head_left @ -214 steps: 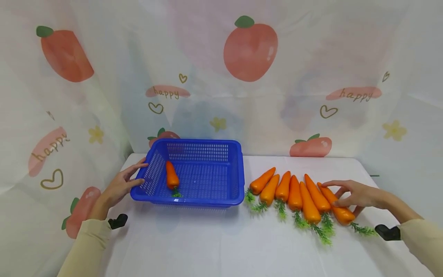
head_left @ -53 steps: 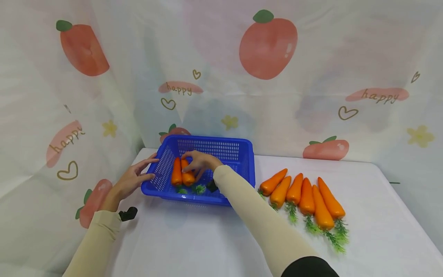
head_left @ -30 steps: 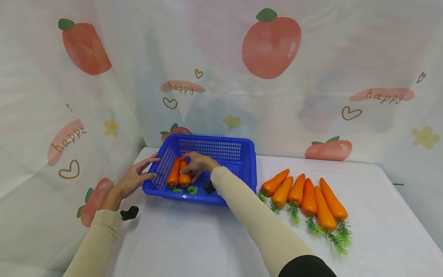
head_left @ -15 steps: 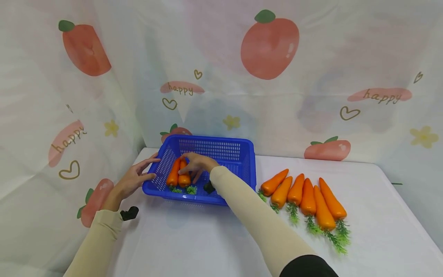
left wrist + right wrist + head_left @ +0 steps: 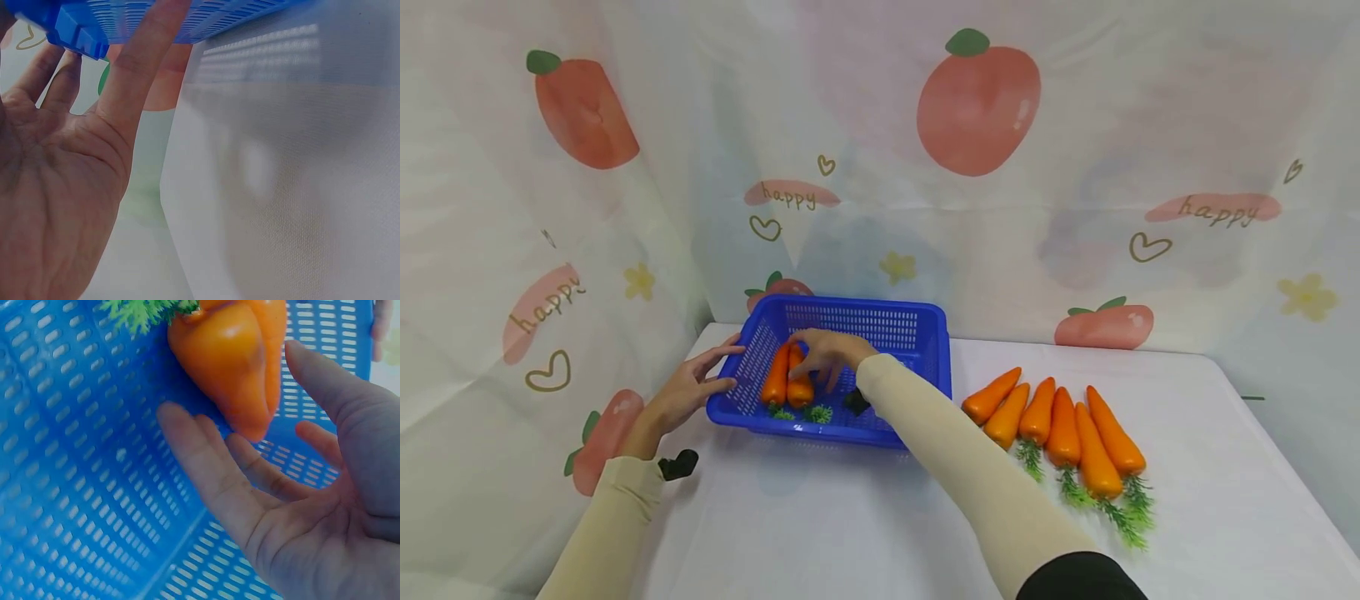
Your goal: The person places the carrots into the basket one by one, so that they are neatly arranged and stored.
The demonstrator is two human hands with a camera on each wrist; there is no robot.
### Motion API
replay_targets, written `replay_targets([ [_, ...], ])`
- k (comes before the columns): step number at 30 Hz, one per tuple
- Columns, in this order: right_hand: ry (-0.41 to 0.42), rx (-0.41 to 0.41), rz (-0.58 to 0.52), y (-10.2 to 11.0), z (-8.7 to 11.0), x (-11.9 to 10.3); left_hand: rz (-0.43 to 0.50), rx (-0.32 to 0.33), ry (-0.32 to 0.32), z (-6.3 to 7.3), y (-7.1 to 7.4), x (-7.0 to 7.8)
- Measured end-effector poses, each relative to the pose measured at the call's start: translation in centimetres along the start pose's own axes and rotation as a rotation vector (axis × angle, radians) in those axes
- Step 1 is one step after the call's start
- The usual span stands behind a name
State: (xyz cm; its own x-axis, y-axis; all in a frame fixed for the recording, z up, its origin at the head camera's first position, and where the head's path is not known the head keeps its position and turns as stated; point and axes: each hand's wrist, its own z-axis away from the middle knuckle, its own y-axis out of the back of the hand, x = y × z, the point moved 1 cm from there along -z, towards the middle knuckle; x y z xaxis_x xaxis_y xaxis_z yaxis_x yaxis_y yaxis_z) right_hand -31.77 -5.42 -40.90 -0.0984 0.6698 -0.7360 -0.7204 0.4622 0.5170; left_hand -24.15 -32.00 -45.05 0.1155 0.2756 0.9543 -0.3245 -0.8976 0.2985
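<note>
In the head view, two toy carrots lie side by side in a blue plastic basket [image 5: 880, 433]: the left carrot [image 5: 777, 377] and the right carrot [image 5: 801, 390]. My right hand [image 5: 829, 354] reaches into the basket beside the right carrot. Seen from the right wrist, its thumb and relaxed fingers [image 5: 209, 472] are spread around the carrots' narrow ends, with a gap to the nearer carrot [image 5: 219, 350]. My left hand [image 5: 681, 392] touches the basket's left rim. From the left wrist, its thumb [image 5: 140, 69] extends straight below the basket's side [image 5: 219, 15].
Several more carrots with green tops lie in a fanned row right of the basket, among them the rightmost carrot [image 5: 1114, 433]. A white cloth covers the table [image 5: 805, 525]. A printed curtain [image 5: 865, 100] stands behind and to the left.
Since the first frame, the rightmost carrot has gone from the row into the basket with my right hand. Later both basket carrots shifted slightly left, and my right fingers loosened. My left hand stays at the rim.
</note>
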Motion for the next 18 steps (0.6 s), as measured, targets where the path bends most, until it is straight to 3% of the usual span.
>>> replay_targets([
  [6, 0.085, -0.018, 0.261, 1.1, 1.2, -0.6, 0.007, -0.010, -0.011, 0.1, -0.1, 0.0],
  [11, 0.246, 0.029, 0.457, 2.2, 2.3, -0.8, 0.028, -0.017, -0.009, 0.1, -0.2, -0.1],
  [15, 0.349, 0.108, 0.544, 3.0, 3.6, -0.9, 0.034, -0.020, -0.017, 0.2, -0.2, 0.0],
  [18, 0.379, 0.152, 0.537, 3.6, 4.7, -0.8, 0.039, -0.020, -0.021, 0.3, -0.3, 0.1],
])
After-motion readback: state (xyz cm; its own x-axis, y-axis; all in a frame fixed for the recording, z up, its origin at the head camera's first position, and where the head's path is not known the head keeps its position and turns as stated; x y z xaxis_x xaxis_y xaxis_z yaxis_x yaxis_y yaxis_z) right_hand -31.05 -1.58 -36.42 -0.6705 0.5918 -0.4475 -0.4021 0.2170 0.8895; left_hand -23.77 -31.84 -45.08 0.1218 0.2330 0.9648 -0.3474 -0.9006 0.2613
